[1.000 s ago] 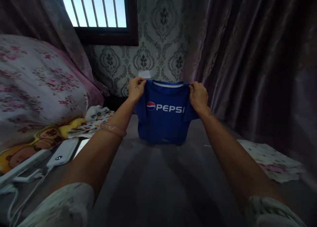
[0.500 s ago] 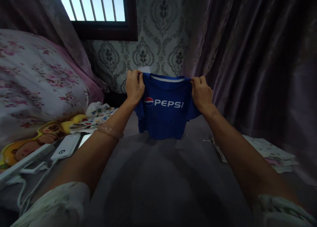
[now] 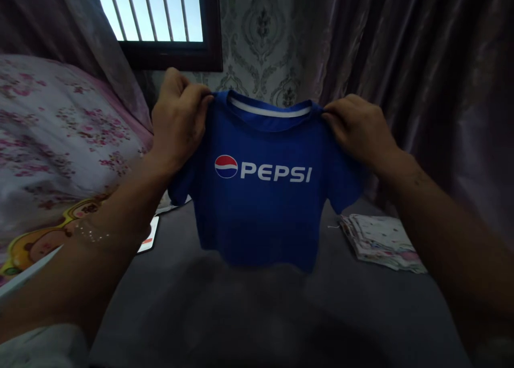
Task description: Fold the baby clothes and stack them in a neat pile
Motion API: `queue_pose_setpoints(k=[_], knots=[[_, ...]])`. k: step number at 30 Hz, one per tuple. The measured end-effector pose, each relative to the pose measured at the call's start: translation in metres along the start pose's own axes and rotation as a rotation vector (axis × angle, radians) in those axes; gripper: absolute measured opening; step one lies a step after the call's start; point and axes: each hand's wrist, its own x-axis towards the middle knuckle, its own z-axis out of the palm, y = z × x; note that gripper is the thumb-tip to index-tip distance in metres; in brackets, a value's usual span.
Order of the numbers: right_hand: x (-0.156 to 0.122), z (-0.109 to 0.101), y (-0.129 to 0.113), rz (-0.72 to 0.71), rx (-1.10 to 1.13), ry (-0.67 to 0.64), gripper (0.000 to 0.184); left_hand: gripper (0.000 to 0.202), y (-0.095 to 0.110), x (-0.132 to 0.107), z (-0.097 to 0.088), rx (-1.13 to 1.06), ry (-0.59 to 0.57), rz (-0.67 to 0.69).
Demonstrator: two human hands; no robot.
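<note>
I hold up a small blue T-shirt with a white PEPSI logo and a white collar band; it hangs open, facing me, above a grey bed surface. My left hand pinches its left shoulder, fingers closed on the cloth. At the other shoulder my right hand grips the fabric the same way. The hem hangs free just above the bed.
A folded stack of patterned cloth lies on the right. A floral pillow and a yellow cartoon cushion are at the left, with a card or phone beside my left forearm. Purple curtains hang right; a barred window behind.
I have drawn the T-shirt closer to me and higher, so it looks much larger. Both hands kept their grip on the shoulders. The hem left the bed.
</note>
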Motion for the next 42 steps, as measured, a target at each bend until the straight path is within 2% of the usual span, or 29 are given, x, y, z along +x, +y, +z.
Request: queue_pose_setpoints(k=[3, 6, 10, 13, 16, 18, 24, 33, 38, 42], knots=[[0.008, 0.025, 0.015, -0.022, 0.077, -0.148, 0.033, 0.037, -0.023, 0.004, 0.022, 0.061, -0.147, 0.071], [-0.002, 0.071, 0.024, 0.009, 0.110, -0.363, 0.028, 0.038, -0.053, -0.014, 0.065, 0.115, -0.339, 0.094], [-0.039, 0.137, 0.017, 0.095, 0.129, -0.629, 0.027, 0.028, -0.082, -0.068, 0.129, 0.099, -0.615, -0.017], [-0.071, 0.175, 0.002, 0.186, 0.094, -0.773, 0.029, 0.026, -0.086, -0.116, 0.167, 0.092, -0.745, -0.128], [-0.099, 0.203, -0.011, 0.214, 0.059, -0.848, 0.032, 0.029, -0.082, -0.154, 0.193, 0.099, -0.778, -0.245], [-0.112, 0.218, -0.015, 0.223, 0.035, -0.881, 0.033, 0.031, -0.081, -0.171, 0.206, 0.117, -0.794, -0.290], [-0.136, 0.255, -0.011, 0.215, -0.006, -0.945, 0.039, 0.032, -0.098, -0.198, 0.239, 0.137, -0.815, -0.341], [-0.151, 0.306, -0.005, 0.197, -0.010, -1.021, 0.039, 0.033, -0.130, -0.217, 0.277, 0.113, -0.842, -0.287], [-0.147, 0.333, 0.003, 0.194, 0.029, -1.026, 0.036, 0.031, -0.147, -0.213, 0.298, 0.141, -0.880, -0.296], [-0.139, 0.349, 0.010, 0.222, 0.049, -1.035, 0.037, 0.031, -0.156, -0.205, 0.314, 0.176, -0.862, -0.296]])
